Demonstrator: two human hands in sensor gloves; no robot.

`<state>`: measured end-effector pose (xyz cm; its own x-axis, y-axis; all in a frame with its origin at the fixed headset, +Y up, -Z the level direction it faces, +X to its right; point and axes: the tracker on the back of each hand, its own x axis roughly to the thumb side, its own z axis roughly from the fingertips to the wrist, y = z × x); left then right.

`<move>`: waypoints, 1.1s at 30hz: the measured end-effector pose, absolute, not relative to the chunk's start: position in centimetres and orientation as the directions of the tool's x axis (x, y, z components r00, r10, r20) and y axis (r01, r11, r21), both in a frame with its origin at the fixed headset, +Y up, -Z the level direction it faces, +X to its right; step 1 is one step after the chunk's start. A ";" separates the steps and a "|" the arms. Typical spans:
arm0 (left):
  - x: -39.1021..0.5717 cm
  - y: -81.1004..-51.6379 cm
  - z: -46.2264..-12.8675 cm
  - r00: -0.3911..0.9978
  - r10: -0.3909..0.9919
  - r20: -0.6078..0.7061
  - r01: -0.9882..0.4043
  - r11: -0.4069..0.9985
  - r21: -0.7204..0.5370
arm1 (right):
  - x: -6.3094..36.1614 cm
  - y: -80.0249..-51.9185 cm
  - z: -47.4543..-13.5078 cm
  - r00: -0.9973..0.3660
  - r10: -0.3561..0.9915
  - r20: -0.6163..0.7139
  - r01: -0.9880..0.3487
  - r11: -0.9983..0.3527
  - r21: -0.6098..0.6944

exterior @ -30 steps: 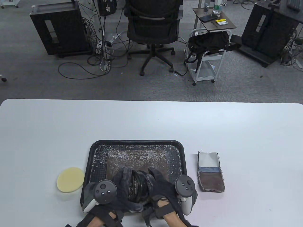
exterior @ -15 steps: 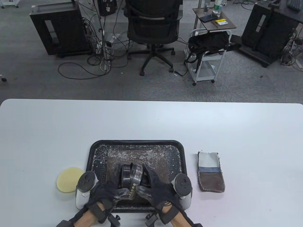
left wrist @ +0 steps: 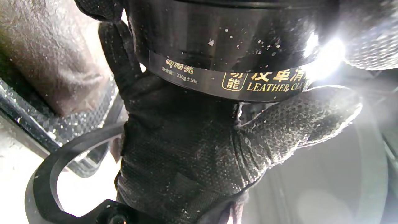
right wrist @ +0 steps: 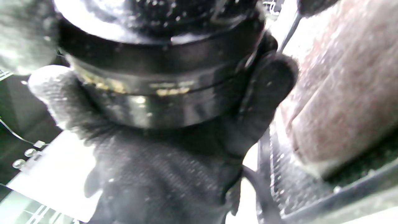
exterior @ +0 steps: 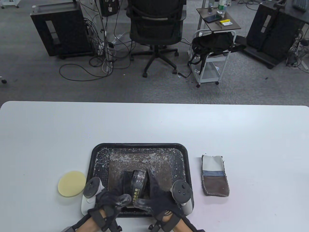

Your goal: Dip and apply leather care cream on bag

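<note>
Both gloved hands are seen raised together at the near edge, forearms entering from the bottom. The left hand [exterior: 113, 197] is curled, palm turned rightward, its thumb [left wrist: 298, 115] pressed up from beneath. The right hand [exterior: 157, 195] is held opposite it, palm facing left, fingers [exterior: 152, 177] extended forward and wrapped. A tracker is strapped to the back of each hand, and both gloves are flecked with white.

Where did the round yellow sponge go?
In the table view, the yellow sponge lies on the white table, just left of the black tray, beside the left hand.
</note>
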<state>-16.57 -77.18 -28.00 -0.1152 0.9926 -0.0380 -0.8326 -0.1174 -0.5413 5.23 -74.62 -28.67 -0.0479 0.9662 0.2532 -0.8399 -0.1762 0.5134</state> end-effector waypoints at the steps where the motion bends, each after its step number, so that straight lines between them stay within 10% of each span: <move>1: -16.6 -77.2 -28.0 -0.108 0.994 -0.033 -0.834 -0.109 -0.541 | 5.3 -74.6 -28.6 -0.061 0.962 0.267 -0.846 -0.192 0.497; 33: -17.0 -77.9 -28.0 -0.099 0.982 -0.162 -0.780 -0.178 -0.601 | 5.5 -73.2 -27.9 -0.249 0.799 0.547 -0.777 -0.502 0.380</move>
